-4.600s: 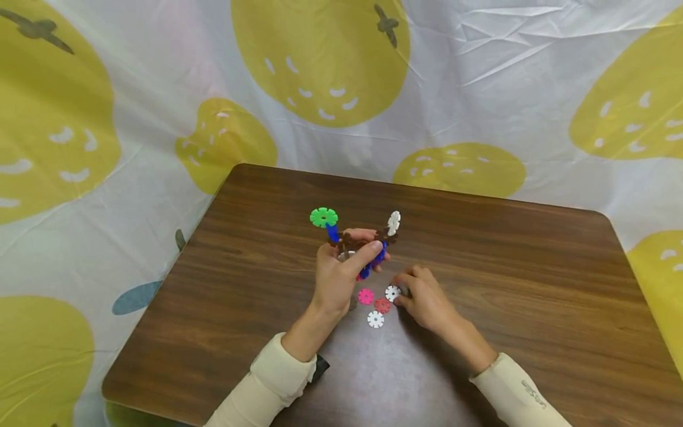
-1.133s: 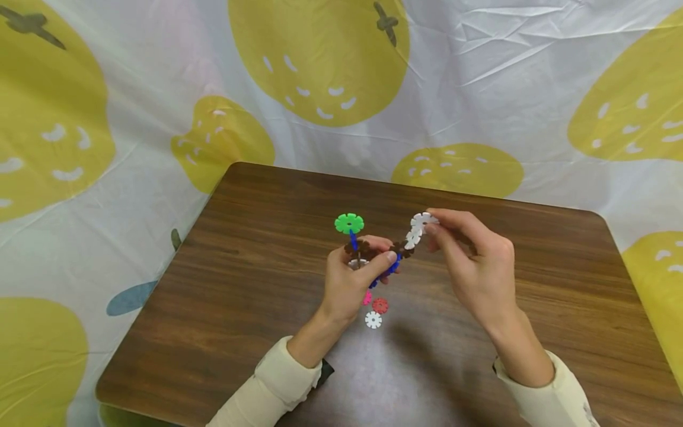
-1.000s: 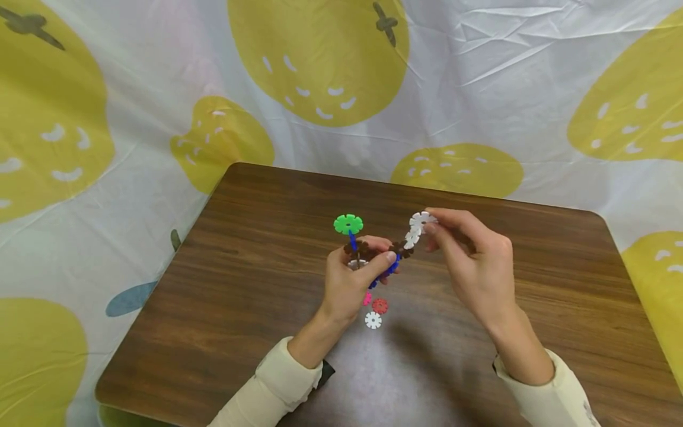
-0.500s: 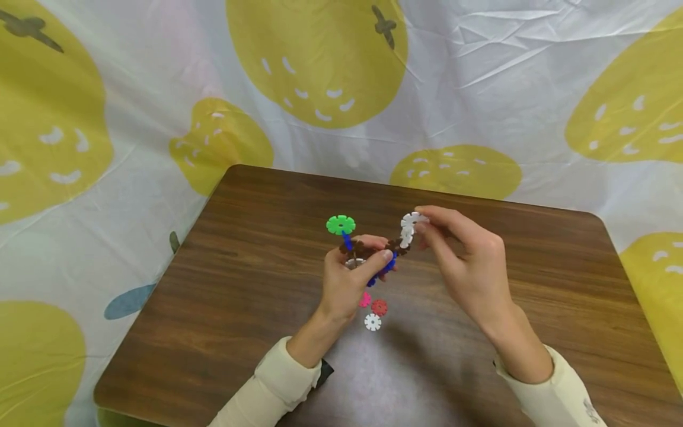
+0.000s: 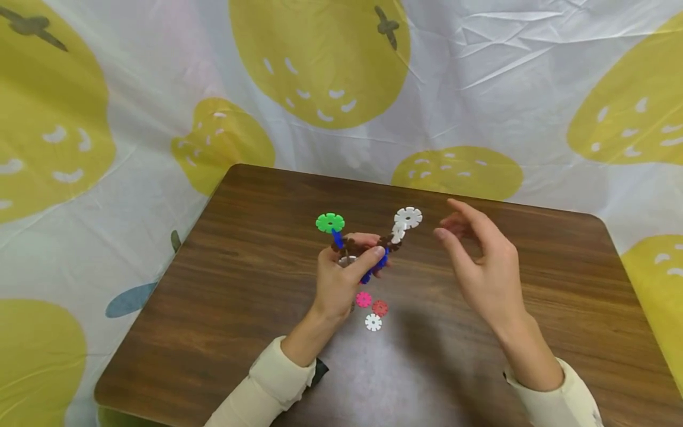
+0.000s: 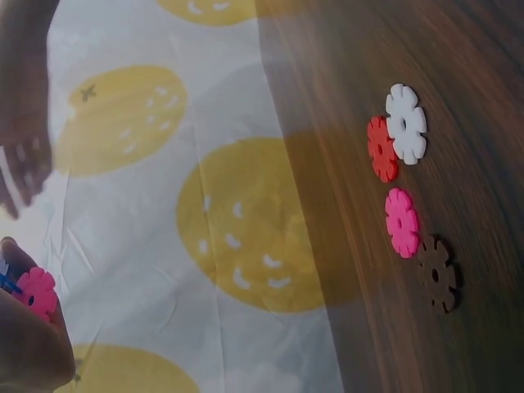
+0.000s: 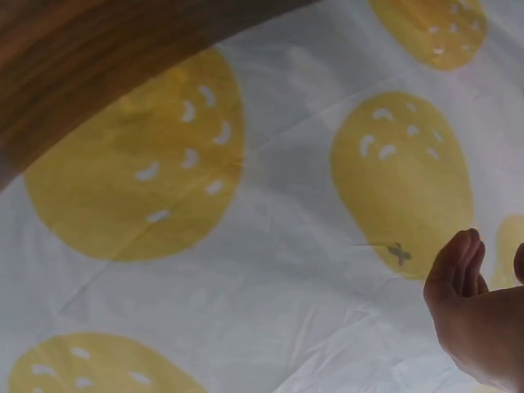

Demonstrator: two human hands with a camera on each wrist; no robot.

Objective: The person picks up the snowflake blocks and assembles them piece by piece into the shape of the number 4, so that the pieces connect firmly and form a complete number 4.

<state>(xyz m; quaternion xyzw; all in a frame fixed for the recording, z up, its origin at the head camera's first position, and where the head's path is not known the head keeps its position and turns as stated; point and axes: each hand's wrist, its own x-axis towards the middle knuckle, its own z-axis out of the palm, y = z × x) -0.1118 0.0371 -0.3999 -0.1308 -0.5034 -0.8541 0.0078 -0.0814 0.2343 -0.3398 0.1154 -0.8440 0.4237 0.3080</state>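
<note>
Brown tabletop (image 5: 256, 284) below, linked discs (image 5: 398, 232) in left fingers (image 5: 364, 238), apart from right fingers (image 5: 472, 215)

Linked discs (image 5: 388, 242) — gripped by left hand (image 5: 340, 280).

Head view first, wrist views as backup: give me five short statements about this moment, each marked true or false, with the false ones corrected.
1. The left hand grips a set of joined discs. True.
2. The right hand is pinching the green disc. False: the right hand holds nothing, and the green disc stands at the other end of the joined discs.
3. A white disc, a red disc, a pink disc and a brown disc lie loose on the table. True.
4. The fruit-print cloth covers the tabletop. False: the cloth hangs behind the table.
5. Both sleeves are pale. True.
</note>
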